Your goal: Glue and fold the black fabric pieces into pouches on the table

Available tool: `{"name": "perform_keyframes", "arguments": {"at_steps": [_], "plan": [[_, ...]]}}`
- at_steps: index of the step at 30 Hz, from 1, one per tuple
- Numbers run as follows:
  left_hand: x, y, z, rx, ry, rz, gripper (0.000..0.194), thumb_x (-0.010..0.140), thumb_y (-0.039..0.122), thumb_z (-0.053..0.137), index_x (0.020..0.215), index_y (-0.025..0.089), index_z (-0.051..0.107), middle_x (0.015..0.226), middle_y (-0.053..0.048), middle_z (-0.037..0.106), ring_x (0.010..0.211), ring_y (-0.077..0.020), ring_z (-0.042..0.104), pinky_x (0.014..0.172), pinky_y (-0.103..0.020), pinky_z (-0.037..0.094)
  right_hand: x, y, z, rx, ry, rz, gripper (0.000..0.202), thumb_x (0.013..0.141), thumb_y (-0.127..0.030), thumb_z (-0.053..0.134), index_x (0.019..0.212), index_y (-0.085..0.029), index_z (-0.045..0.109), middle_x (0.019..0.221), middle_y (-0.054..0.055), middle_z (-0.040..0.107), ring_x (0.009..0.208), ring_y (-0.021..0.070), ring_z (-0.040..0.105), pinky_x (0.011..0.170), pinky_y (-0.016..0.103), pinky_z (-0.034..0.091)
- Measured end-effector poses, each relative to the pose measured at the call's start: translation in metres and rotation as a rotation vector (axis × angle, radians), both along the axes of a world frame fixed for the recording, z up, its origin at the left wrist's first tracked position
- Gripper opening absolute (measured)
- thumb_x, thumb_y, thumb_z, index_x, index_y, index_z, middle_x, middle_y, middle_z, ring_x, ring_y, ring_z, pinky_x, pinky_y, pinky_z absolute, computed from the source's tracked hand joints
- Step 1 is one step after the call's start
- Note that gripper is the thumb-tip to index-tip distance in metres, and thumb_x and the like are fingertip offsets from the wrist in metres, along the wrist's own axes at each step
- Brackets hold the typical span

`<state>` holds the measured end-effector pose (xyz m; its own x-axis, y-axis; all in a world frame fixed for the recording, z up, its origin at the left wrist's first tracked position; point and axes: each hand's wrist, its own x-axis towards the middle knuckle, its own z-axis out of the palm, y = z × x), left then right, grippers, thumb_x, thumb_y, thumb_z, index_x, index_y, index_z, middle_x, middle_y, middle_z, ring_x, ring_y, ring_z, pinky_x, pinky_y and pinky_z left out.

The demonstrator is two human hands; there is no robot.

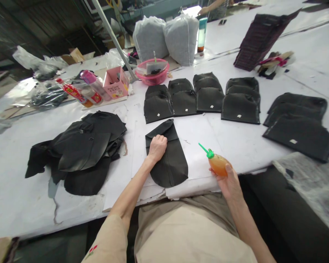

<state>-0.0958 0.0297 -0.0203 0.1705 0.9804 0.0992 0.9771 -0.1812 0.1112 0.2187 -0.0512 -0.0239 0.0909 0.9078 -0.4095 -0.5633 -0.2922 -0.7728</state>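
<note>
A black fabric piece [168, 164] with a rounded near end lies in front of me, its far end folded over. My left hand [157, 147] is closed on the folded edge of this piece, the fingertips hidden under the knuckles. Raised off the table to the right, my right hand [230, 184] grips a squeeze bottle [219, 164] of orange-brown liquid. Its green nozzle points up and to the left, apart from the fabric. A loose pile of black fabric pieces [84, 153] lies to the left of my left hand.
Overlapping black pieces [239, 107] with small white tags stand in several stacks along the far side; another stack [298, 135] is at right. Behind are a pink basket [153, 78], a pink box [116, 86], drink bottles [74, 91] and wrapped bundles [181, 38]. Another person's arm [211, 6] shows far back.
</note>
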Motion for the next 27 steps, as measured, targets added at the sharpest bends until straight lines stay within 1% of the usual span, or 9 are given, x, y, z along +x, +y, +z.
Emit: {"name": "perform_keyframes", "arguments": {"at_steps": [2,6,9,11,13,16,19,24,27], "plan": [[-0.003,-0.01,0.016,0.064,-0.047,-0.001,0.021,0.098,0.014,0.041,0.085,0.02,0.056,0.084,-0.009,0.065,0.083,-0.0232,0.064,0.078,-0.036,0.051,0.0,-0.001,0.001,-0.001,0.009,0.005,0.052,0.072,-0.054,0.085,0.108,-0.019,0.072,0.095,0.006,0.077,0.068,0.0184,0.072,0.055,0.026,0.057],[-0.011,-0.035,0.066,0.273,-0.345,-0.05,0.01,0.1,0.021,0.043,0.096,0.022,0.052,0.079,0.0,0.064,0.063,-0.0137,0.062,0.065,-0.026,0.049,0.0,-0.001,0.001,-0.015,0.041,-0.016,0.052,0.07,-0.055,0.086,0.107,-0.02,0.071,0.094,0.006,0.077,0.066,0.0185,0.071,0.052,0.026,0.056],[-0.009,-0.037,0.091,0.257,-0.559,-0.063,0.006,0.098,0.024,0.047,0.101,0.024,0.052,0.082,0.003,0.065,0.06,-0.0104,0.062,0.061,-0.023,0.048,0.001,-0.001,-0.002,-0.026,0.066,-0.053,0.051,0.071,-0.055,0.085,0.106,-0.022,0.07,0.09,0.006,0.077,0.067,0.0196,0.072,0.052,0.027,0.057],[-0.002,-0.025,0.087,0.131,-0.656,-0.066,0.006,0.098,0.027,0.047,0.099,0.024,0.053,0.08,0.004,0.065,0.062,-0.0107,0.063,0.063,-0.022,0.05,0.001,-0.001,-0.004,-0.024,0.066,-0.054,0.049,0.073,-0.055,0.083,0.107,-0.022,0.07,0.09,0.006,0.077,0.067,0.0199,0.071,0.053,0.028,0.058],[0.008,-0.005,0.067,-0.049,-0.677,-0.102,0.01,0.098,0.032,0.05,0.095,0.023,0.055,0.082,0.002,0.068,0.071,-0.013,0.067,0.07,-0.025,0.053,0.001,-0.002,-0.004,-0.016,0.06,-0.051,0.05,0.074,-0.055,0.083,0.109,-0.021,0.07,0.091,0.006,0.077,0.067,0.0198,0.071,0.053,0.028,0.058],[0.02,0.025,0.027,-0.265,-0.502,-0.18,0.014,0.096,0.037,0.059,0.093,0.023,0.06,0.089,-0.001,0.071,0.079,-0.017,0.069,0.075,-0.028,0.054,0.001,-0.002,-0.001,-0.005,0.052,-0.057,0.051,0.074,-0.054,0.084,0.109,-0.02,0.069,0.093,0.006,0.077,0.068,0.0187,0.071,0.055,0.027,0.057],[0.028,0.037,0.004,-0.228,-0.273,-0.234,0.015,0.095,0.036,0.064,0.096,0.022,0.066,0.1,-0.005,0.07,0.087,-0.0205,0.068,0.08,-0.032,0.052,0.002,-0.002,0.006,0.001,0.001,-0.05,0.053,0.073,-0.054,0.085,0.11,-0.02,0.068,0.094,0.005,0.077,0.069,0.0176,0.071,0.057,0.027,0.057],[0.044,0.019,0.006,-0.065,-0.121,-0.231,0.01,0.096,0.025,0.062,0.1,0.019,0.069,0.11,-0.01,0.068,0.108,-0.0258,0.062,0.093,-0.039,0.049,0.006,0.006,0.014,0.021,-0.209,-0.027,0.053,0.07,-0.05,0.087,0.104,-0.019,0.063,0.094,0.006,0.075,0.068,0.0185,0.071,0.055,0.028,0.056],[0.054,0.002,0.009,-0.114,-0.141,-0.229,0.025,0.096,0.036,0.064,0.113,0.018,0.066,0.117,-0.011,0.067,0.111,-0.0257,0.061,0.093,-0.038,0.049,0.008,0.017,0.014,0.074,-0.397,-0.043,0.054,0.067,-0.046,0.09,0.102,-0.02,0.06,0.097,0.004,0.072,0.07,0.0177,0.07,0.053,0.028,0.057]]}}
